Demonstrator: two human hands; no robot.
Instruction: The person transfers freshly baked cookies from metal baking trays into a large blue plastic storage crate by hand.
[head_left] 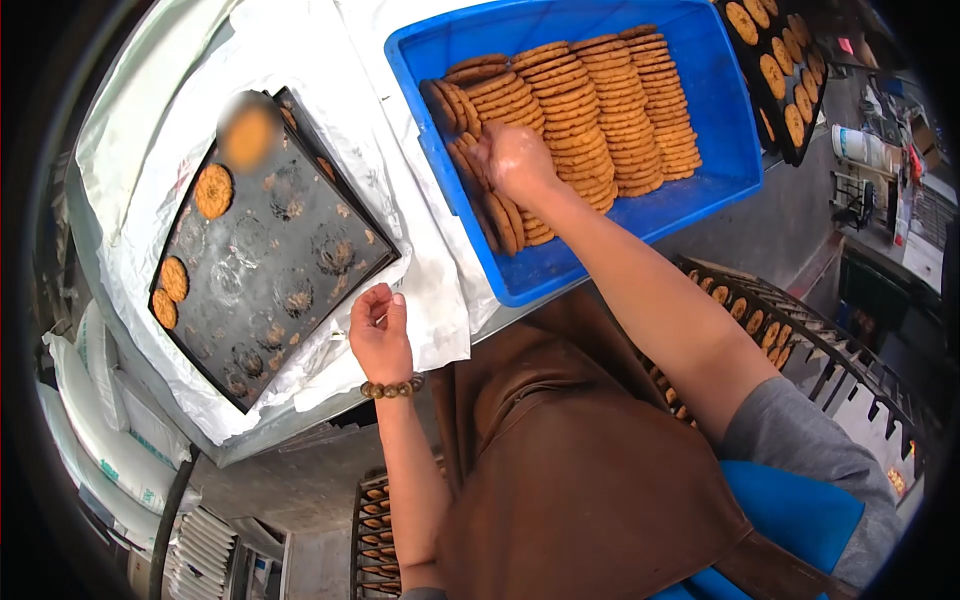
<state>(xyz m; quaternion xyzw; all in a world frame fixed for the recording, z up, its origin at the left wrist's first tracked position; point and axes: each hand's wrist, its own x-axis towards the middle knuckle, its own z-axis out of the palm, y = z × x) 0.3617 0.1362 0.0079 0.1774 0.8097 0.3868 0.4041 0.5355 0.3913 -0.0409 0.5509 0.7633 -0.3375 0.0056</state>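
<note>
My right hand (518,165) reaches into the blue plastic crate (715,120), its fingers bent against cookies at the left side. The fingertips are partly hidden there. Round golden-brown cookies (570,110) stand in several tight, overlapping rows inside the crate. My left hand (380,325), above a beaded bracelet, is loosely curled with nothing visible in it. It hovers by the right corner of a dark baking tray (265,260). A few cookies (213,191) remain on this tray among greasy round marks, and another tray's edge shows underneath.
White sheeting (425,290) covers the table under the tray. At the upper right, another dark tray of cookies (773,76) stands beside the crate. Racks with cookies (760,325) are below on the right and at the lower left. White sacks (110,430) lie at far left.
</note>
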